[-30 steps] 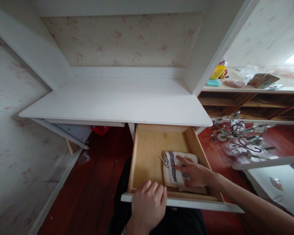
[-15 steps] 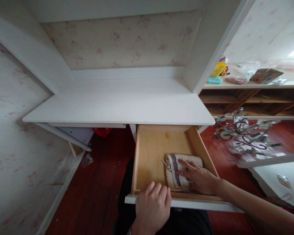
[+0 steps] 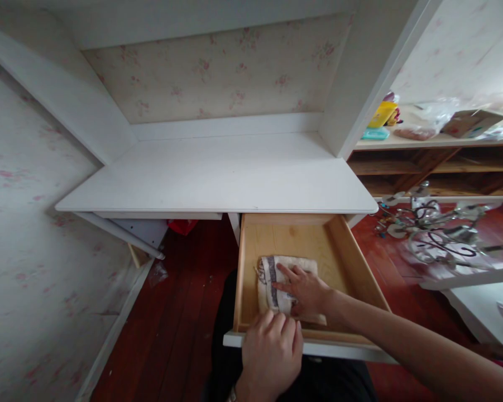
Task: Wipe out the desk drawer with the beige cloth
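Folded cloth (image 3: 279, 303), pale with a dark stripe, lies in the pulled-out drawer (image 3: 293, 231), left of the middle and toward the near edge. Right hand (image 3: 310, 289) is directly on top of it: fingers spread, flat, pointing left toward the striped end, no pinch visible; thumb partly hard to make out. Right forearm comes in from the right, across the drawer's near right corner. Cloth looks about square, so no clear long axis; stripe runs front to back along its left side, past the fingertips. Left hand (image 3: 272, 352) is just nearside of the cloth, fingers together and hooked over the top of the drawer front (image 3: 335, 349); can't tell if its knuckles touch the cloth. Right hand is the nearer one, being in contact. Bare drawer bottom shows behind cloth, under the desk (image 3: 213, 173) edge.
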Action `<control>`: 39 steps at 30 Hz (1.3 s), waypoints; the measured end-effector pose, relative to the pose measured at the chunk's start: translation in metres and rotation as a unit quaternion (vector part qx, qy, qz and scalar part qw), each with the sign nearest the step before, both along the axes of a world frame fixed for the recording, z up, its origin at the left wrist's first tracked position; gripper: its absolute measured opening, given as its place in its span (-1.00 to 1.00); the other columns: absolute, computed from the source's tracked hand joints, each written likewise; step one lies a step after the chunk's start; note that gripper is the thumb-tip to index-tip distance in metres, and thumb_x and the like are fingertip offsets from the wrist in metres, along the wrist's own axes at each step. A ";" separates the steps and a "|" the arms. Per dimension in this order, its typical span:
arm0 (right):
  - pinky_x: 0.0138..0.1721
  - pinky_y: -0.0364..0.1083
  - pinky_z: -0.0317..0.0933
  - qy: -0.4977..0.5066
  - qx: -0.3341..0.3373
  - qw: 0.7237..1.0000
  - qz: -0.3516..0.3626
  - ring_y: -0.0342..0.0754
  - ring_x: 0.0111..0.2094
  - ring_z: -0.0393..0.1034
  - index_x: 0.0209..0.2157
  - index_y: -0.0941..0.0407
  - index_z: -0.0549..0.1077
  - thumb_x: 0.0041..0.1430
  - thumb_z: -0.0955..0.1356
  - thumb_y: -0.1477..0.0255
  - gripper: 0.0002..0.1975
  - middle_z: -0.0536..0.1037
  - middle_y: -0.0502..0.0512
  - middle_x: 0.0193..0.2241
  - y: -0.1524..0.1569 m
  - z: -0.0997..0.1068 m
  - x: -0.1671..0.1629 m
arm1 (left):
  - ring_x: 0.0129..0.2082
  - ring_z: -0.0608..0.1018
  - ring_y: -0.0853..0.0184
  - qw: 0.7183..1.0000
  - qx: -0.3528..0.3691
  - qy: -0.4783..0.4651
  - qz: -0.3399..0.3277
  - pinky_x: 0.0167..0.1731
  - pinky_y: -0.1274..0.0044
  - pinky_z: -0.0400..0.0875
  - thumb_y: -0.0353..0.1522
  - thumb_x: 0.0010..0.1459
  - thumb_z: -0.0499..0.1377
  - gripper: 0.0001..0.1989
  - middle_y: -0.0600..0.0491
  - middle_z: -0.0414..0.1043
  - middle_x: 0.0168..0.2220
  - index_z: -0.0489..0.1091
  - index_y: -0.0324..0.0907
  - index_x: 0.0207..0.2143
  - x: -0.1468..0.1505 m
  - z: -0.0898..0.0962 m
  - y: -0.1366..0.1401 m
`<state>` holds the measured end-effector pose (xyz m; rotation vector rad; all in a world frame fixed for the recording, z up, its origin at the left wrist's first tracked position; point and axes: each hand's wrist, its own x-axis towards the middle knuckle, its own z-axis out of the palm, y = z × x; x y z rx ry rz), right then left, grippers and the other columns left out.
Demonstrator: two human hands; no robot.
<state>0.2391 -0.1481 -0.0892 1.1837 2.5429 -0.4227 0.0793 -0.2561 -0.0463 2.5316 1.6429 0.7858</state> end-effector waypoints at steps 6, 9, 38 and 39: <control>-0.21 0.20 0.32 0.015 0.045 0.998 0.030 0.32 0.06 0.24 0.18 -0.26 0.27 0.18 0.33 0.31 -0.48 0.07 0.22 0.30 -0.006 -0.001 -0.060 | -0.46 0.38 0.31 1.000 0.005 0.005 0.003 -0.45 0.41 0.14 -0.39 0.15 0.17 -0.81 0.12 0.32 -0.54 0.25 -0.10 -0.51 -0.001 -0.002 -0.002; -0.20 0.21 0.29 0.003 0.054 0.998 0.027 0.32 0.06 0.24 0.19 -0.26 0.25 0.20 0.31 0.31 -0.48 0.07 0.22 0.30 -0.006 -0.003 -0.066 | -0.47 0.38 0.32 1.000 0.016 0.001 0.002 -0.46 0.41 0.14 -0.39 0.12 0.19 -0.81 0.12 0.31 -0.55 0.24 -0.10 -0.51 -0.002 -0.002 -0.001; 0.04 0.55 -0.24 -0.004 0.039 0.993 -0.114 0.37 0.28 -0.17 0.30 -0.17 0.05 0.03 0.29 0.12 -0.23 -0.13 0.11 0.37 0.096 -0.015 -0.038 | -0.51 0.36 0.32 0.999 0.043 -0.011 0.000 -0.49 0.39 0.10 -0.39 0.10 0.21 -0.81 0.13 0.30 -0.59 0.24 -0.09 -0.50 -0.001 -0.005 0.002; 0.05 0.55 -0.25 -0.007 0.035 0.993 -0.116 0.36 0.29 -0.18 0.30 -0.16 0.05 0.03 0.29 0.13 -0.23 -0.13 0.12 0.37 0.096 -0.017 -0.026 | -0.51 0.36 0.32 0.999 0.041 -0.009 0.000 -0.49 0.39 0.10 -0.39 0.10 0.21 -0.80 0.13 0.30 -0.59 0.23 -0.09 -0.50 -0.001 -0.005 0.002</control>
